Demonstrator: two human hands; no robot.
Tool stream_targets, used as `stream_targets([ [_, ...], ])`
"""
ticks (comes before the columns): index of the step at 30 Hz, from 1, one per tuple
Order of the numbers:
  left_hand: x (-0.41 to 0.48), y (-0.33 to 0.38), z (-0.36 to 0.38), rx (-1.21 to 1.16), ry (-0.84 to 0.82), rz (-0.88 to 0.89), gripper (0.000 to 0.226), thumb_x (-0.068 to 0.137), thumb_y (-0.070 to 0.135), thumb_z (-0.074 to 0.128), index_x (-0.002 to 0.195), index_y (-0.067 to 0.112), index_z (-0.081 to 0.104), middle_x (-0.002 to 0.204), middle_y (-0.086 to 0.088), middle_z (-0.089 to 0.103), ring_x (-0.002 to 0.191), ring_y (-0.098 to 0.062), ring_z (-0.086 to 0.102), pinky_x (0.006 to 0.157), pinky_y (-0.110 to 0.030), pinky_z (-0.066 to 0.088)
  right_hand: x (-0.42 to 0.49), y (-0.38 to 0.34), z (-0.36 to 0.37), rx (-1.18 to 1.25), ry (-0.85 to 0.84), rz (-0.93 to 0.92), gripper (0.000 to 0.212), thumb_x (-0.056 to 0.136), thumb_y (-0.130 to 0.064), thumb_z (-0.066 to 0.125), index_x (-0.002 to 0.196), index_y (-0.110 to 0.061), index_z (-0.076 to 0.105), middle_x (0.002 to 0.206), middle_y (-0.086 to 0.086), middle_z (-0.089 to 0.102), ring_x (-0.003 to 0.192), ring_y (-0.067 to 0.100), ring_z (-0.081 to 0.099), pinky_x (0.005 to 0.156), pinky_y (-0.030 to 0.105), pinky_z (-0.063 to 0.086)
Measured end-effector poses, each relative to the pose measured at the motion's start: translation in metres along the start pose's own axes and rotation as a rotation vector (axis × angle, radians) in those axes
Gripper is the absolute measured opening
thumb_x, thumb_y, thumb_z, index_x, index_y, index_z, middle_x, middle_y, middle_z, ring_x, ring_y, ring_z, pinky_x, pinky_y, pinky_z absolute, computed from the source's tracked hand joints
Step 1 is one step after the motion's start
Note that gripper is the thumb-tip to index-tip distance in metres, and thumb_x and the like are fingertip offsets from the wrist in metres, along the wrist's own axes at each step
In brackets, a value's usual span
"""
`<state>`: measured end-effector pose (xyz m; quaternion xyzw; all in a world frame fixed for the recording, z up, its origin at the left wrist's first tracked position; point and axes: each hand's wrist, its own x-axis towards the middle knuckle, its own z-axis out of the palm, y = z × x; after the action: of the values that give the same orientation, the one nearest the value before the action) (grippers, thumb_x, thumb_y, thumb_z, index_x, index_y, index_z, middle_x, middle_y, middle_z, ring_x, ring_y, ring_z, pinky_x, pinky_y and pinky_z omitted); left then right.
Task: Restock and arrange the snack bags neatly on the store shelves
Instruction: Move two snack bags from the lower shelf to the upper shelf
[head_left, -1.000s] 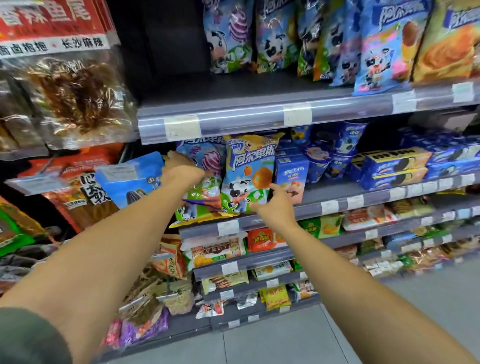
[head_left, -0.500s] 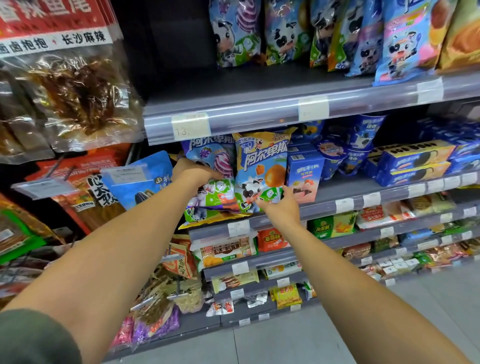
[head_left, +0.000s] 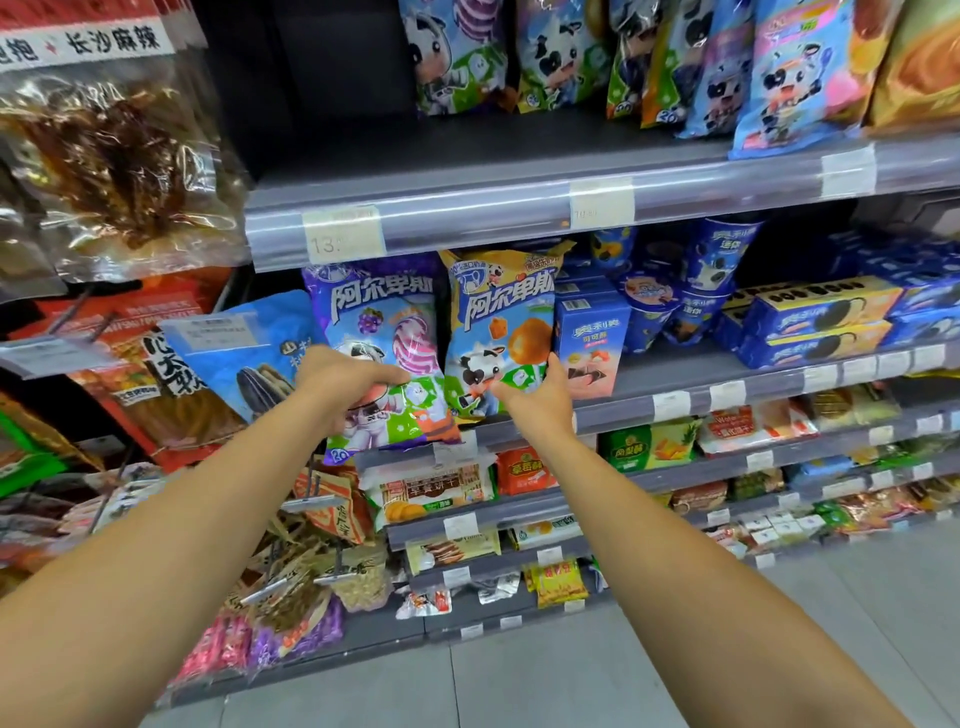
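Observation:
Two candy bags with a cartoon cow stand side by side on the second shelf. The purple-blue bag is on the left and its bottom hangs over the shelf's front edge. My left hand grips it at mid-height from the left side. The orange-blue bag stands to its right. My right hand holds that bag's lower right corner, thumb on the front. More cow bags line the top shelf, to the right of a bare dark stretch.
A blue cocoa box stands right beside the orange-blue bag, then blue cups and biscuit boxes. A blue sunflower-seed bag and clear dried-snack bags hang on the left. Lower shelves hold small packs; grey floor lies below.
Both hands have closed in on the two bags: the left moved from the purple bag's upper left to its middle, the right slid up onto the orange bag's lower right corner. The camera came closer.

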<state>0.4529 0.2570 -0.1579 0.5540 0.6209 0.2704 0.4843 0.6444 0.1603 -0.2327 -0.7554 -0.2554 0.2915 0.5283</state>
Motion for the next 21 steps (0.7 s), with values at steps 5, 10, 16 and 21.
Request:
stream_targets([
  [5, -0.036, -0.032, -0.010, -0.068, 0.002, 0.160, 0.058, 0.052, 0.015, 0.096, 0.099, 0.008, 0.061, 0.088, -0.005, 0.072, 0.075, -0.020, 0.070, 0.057, -0.027, 0.053, 0.008, -0.004, 0.001, 0.034, 0.009, -0.002, 0.092, 0.081, -0.028, 0.077, 0.152, -0.013, 0.021, 0.155, 0.007, 0.033, 0.141, 0.029, 0.034, 0.112, 0.042, 0.031],
  [10, -0.050, -0.048, -0.017, -0.146, -0.061, 0.169, 0.081, 0.038, 0.022, 0.099, 0.108, 0.007, 0.061, 0.096, -0.011, 0.074, 0.083, -0.028, 0.073, 0.075, -0.042, 0.060, 0.018, -0.001, 0.010, 0.049, 0.023, 0.013, 0.098, 0.077, -0.032, 0.081, 0.152, -0.013, 0.021, 0.153, 0.009, 0.035, 0.140, 0.030, 0.035, 0.113, 0.043, 0.031],
  [16, -0.055, -0.056, -0.020, -0.166, -0.166, 0.173, 0.081, 0.035, 0.026, 0.099, 0.107, 0.006, 0.067, 0.097, -0.012, 0.076, 0.086, -0.031, 0.075, 0.078, -0.050, 0.060, 0.023, 0.002, 0.017, 0.039, 0.062, -0.004, 0.101, 0.071, -0.038, 0.084, 0.148, -0.010, 0.025, 0.147, 0.010, 0.042, 0.135, 0.030, 0.040, 0.112, 0.045, 0.036],
  [21, -0.064, -0.067, -0.021, -0.103, -0.177, 0.215, 0.039, 0.052, 0.011, 0.095, 0.074, 0.003, 0.063, 0.086, -0.019, 0.074, 0.077, -0.032, 0.071, 0.072, -0.048, 0.059, 0.026, 0.003, 0.011, 0.036, 0.064, -0.039, 0.093, 0.064, -0.035, 0.089, 0.139, -0.010, 0.039, 0.130, 0.007, 0.054, 0.122, 0.027, 0.050, 0.104, 0.040, 0.042],
])
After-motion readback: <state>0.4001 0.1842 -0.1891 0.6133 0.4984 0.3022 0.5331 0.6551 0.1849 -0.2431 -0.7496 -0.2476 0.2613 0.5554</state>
